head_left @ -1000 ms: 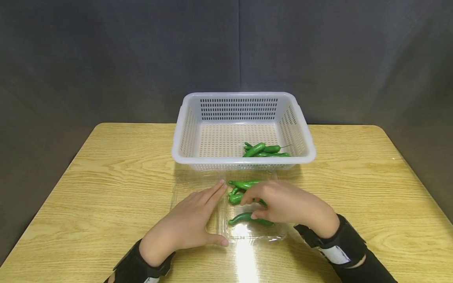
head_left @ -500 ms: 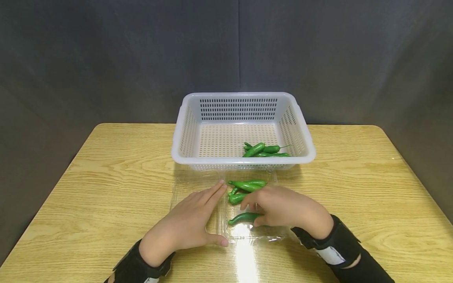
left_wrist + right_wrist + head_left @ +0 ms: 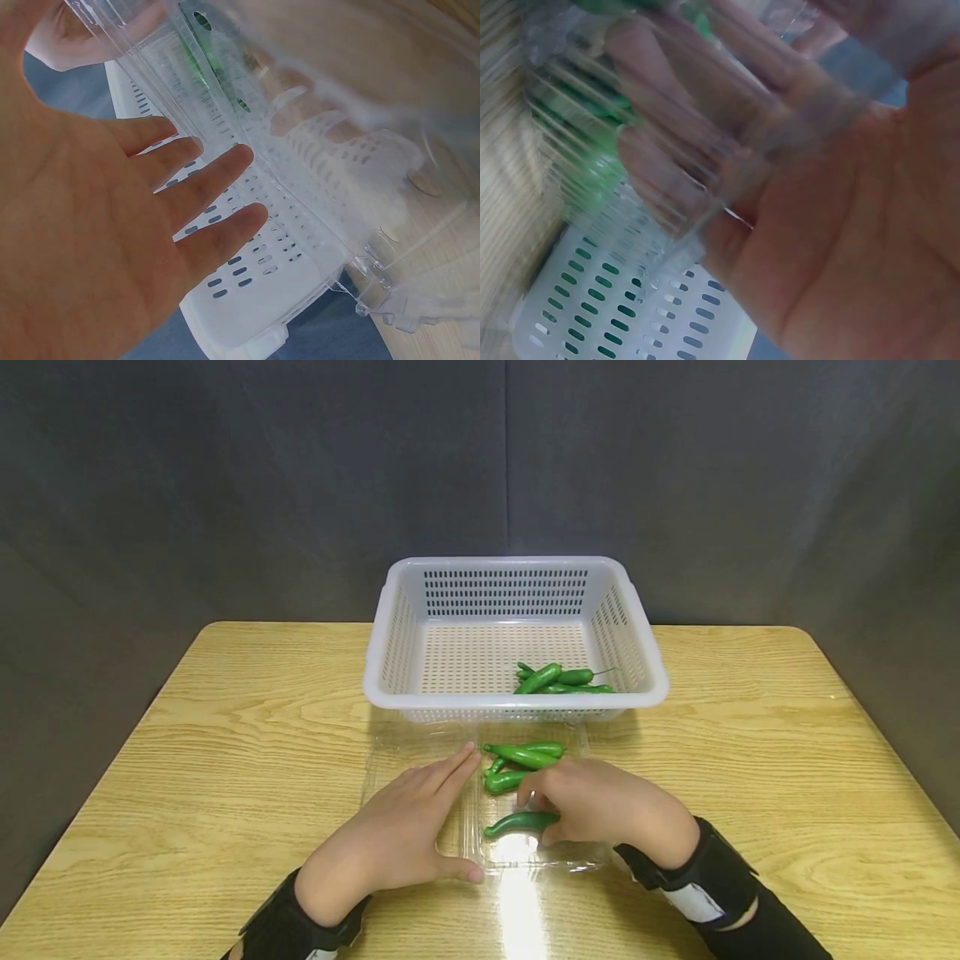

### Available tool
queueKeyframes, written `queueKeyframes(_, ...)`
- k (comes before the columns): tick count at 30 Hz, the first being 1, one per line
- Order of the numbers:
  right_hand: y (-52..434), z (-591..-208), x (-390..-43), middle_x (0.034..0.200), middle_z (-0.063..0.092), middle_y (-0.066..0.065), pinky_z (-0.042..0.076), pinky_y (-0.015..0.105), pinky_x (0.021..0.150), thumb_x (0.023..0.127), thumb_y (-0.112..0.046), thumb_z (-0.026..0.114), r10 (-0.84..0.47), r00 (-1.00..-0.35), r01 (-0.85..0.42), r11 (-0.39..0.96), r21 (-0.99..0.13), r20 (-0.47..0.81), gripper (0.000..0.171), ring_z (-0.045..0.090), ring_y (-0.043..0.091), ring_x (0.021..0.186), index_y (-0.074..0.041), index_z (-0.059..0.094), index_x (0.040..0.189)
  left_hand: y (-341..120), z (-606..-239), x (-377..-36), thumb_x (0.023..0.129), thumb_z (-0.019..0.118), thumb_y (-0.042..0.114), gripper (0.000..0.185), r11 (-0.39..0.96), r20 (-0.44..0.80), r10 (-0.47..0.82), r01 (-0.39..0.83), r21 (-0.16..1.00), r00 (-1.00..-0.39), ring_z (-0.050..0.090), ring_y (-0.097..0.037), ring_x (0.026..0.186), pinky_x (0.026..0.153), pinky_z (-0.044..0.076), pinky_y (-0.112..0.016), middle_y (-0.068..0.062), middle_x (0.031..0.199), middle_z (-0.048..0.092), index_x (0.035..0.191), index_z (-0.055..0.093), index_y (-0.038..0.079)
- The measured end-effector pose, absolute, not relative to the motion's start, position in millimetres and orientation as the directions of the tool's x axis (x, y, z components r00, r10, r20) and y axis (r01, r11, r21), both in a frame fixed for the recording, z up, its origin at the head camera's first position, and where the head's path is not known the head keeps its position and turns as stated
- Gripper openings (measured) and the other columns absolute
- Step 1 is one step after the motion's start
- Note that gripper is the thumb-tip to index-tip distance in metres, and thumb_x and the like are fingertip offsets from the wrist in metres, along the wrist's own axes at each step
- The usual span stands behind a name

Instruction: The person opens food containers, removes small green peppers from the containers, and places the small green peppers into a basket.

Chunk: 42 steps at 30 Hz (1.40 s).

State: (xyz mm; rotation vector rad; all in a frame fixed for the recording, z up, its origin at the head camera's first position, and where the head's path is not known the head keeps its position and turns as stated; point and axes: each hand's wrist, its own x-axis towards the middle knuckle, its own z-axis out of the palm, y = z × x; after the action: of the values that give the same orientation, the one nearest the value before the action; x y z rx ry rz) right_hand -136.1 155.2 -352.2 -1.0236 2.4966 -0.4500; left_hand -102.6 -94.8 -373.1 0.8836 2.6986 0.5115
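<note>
A clear plastic clamshell box (image 3: 536, 862) lies unfolded on the table. Several green chili peppers (image 3: 517, 754) are heaped at the far side of its right half. Nearer me, a single darker green chili pepper (image 3: 517, 822) lies crosswise. My right hand (image 3: 607, 802) is over that pepper's right end, thumb at its near side and curled fingers beyond it; the hand hides the right end. My left hand (image 3: 397, 827) rests spread over the left half, fingertips and thumb at the hinge. In the left wrist view, the left hand's fingers (image 3: 217, 232) are straight against the clear plastic.
Just behind the box stands a white perforated basket (image 3: 517, 701). More green peppers (image 3: 555, 679) lie at its near right inside. A dark cloth backdrop (image 3: 300, 485) rises behind the wooden table (image 3: 225, 760).
My right hand has shifted slightly towards me, uncovering more of the heaped peppers. The near pepper's right end has turned slightly away from me. My left hand has stayed in place.
</note>
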Motion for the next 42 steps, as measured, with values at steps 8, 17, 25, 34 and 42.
queueKeyframes(8, 155.3, -355.6, -136.9, 0.075, 0.062, -0.012, 0.05, 0.024, 0.066, 0.071, -0.009, 0.088, -0.708, -0.658, -0.578, 0.693, -0.43, -0.257, 0.029, 0.055, 0.003, 0.069, -0.017, 0.072, 0.094, -94.4, -373.0, -102.6, 0.074, 0.073, 0.067, 0.121, 0.751, -0.131, 0.612, 0.52, 0.407, -0.78, 0.021, -0.026, 0.148, 0.119, 0.02, -0.047, -0.005, 0.166, 0.009, 0.16, 0.011, 0.011)
queueKeyframes(17, 156.3, -358.8, -137.7, 0.07, 0.057, -0.013, 0.048, 0.023, 0.061, 0.073, 0.001, 0.084, -0.723, -0.652, -0.606, 0.679, -0.414, -0.23, 0.026, 0.05, 0.003, 0.064, -0.016, 0.071, 0.087, -94.4, -372.8, -102.0, 0.074, 0.074, 0.066, 0.12, 0.748, -0.126, 0.614, 0.523, 0.41, -0.779, 0.021, -0.025, 0.148, 0.119, 0.021, -0.047, -0.005, 0.166, 0.01, 0.16, 0.011, 0.011)
queueKeyframes(25, 156.1, -354.9, -136.7, 0.08, 0.063, -0.01, 0.05, 0.024, 0.064, 0.076, 0.005, 0.078, -0.732, -0.658, -0.629, 0.664, -0.404, -0.178, 0.027, 0.054, 0.005, 0.068, -0.012, 0.072, 0.097, -94.7, -372.8, -102.1, 0.073, 0.074, 0.067, 0.12, 0.745, -0.118, 0.618, 0.531, 0.404, -0.777, 0.021, -0.025, 0.148, 0.119, 0.021, -0.047, -0.005, 0.166, 0.01, 0.16, 0.011, 0.011)
queueKeyframes(34, 157.6, -350.1, -135.8, 0.099, 0.066, -0.002, 0.056, 0.034, 0.079, 0.076, 0.008, 0.072, -0.728, -0.676, -0.659, 0.665, -0.352, -0.109, 0.03, 0.064, 0.017, 0.091, -0.01, 0.073, 0.101, -95.6, -371.9, -103.6, 0.073, 0.073, 0.067, 0.12, 0.743, -0.11, 0.62, 0.537, 0.4, -0.777, 0.022, -0.025, 0.147, 0.118, 0.022, -0.048, -0.007, 0.166, 0.011, 0.16, 0.013, 0.01)
queueKeyframes(42, 160.5, -344.0, -134.3, 0.097, 0.062, -0.005, 0.055, 0.032, 0.073, 0.078, 0.008, 0.073, -0.704, -0.707, -0.653, 0.685, -0.324, -0.063, 0.032, 0.059, 0.011, 0.082, -0.013, 0.072, 0.103, -95.3, -372.3, -103.0, 0.074, 0.072, 0.068, 0.12, 0.741, -0.112, 0.624, 0.54, 0.399, -0.774, 0.022, -0.026, 0.148, 0.118, 0.021, -0.049, -0.006, 0.166, 0.01, 0.16, 0.013, 0.01)
